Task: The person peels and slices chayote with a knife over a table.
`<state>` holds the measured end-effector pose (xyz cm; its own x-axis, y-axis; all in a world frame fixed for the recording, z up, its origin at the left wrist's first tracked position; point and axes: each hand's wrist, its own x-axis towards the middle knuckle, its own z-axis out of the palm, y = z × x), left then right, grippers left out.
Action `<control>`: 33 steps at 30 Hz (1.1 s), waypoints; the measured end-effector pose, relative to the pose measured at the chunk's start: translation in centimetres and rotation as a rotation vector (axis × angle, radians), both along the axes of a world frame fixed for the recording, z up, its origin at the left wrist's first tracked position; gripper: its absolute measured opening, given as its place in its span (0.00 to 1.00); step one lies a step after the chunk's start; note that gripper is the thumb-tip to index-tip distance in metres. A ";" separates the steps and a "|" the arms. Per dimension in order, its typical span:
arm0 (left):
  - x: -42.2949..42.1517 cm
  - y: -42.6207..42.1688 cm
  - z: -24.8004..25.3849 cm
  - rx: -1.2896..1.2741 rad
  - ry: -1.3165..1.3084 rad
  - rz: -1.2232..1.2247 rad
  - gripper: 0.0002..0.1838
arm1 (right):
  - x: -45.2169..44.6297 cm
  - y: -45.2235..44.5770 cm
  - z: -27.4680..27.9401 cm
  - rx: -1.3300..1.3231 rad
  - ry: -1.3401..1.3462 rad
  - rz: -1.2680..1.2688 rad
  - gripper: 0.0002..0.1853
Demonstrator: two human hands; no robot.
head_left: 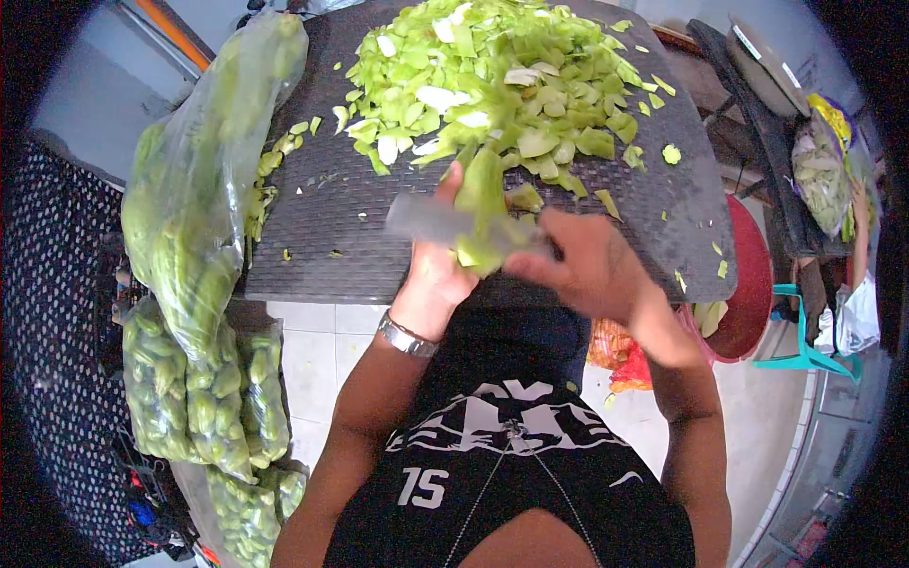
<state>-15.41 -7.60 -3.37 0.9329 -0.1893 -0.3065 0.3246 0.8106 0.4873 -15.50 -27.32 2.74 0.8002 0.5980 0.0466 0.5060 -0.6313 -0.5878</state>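
Note:
Near the front edge of the dark woven-top table, my left hand is closed around a pale green vegetable, its kind unclear. My right hand grips a knife; its blade, blurred by motion, lies across the vegetable and points left. Most of the handle is hidden in my fingers. Just beyond both hands spreads a big heap of cut green pieces, some with whitish sides. Loose bits lie around it.
Long clear plastic bags of green vegetables drape over the table's left side, with more filled bags below. At right stand a red tub and a teal stool. Another person's arm shows at far right beside a bag.

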 end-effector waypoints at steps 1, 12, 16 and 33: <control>0.2 0.1 0.0 0.000 -0.012 -0.025 0.27 | -0.7 0.5 -0.4 0.046 -0.027 0.016 0.31; -0.7 0.0 0.2 0.075 -0.051 -0.013 0.27 | 0.7 -0.1 -2.2 0.022 -0.130 -0.015 0.34; -1.2 0.6 1.5 0.182 -0.057 -0.054 0.29 | 4.4 -2.3 -1.1 0.009 0.333 -0.333 0.40; -0.5 0.0 0.3 0.140 -0.133 -0.053 0.30 | 0.1 1.2 -2.0 0.022 -0.165 -0.004 0.32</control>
<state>-15.90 -7.58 -3.09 0.9569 -0.2031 -0.2076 0.2897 0.7157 0.6355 -15.44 -26.13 0.71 0.7826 0.5925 0.1910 0.5947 -0.6210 -0.5106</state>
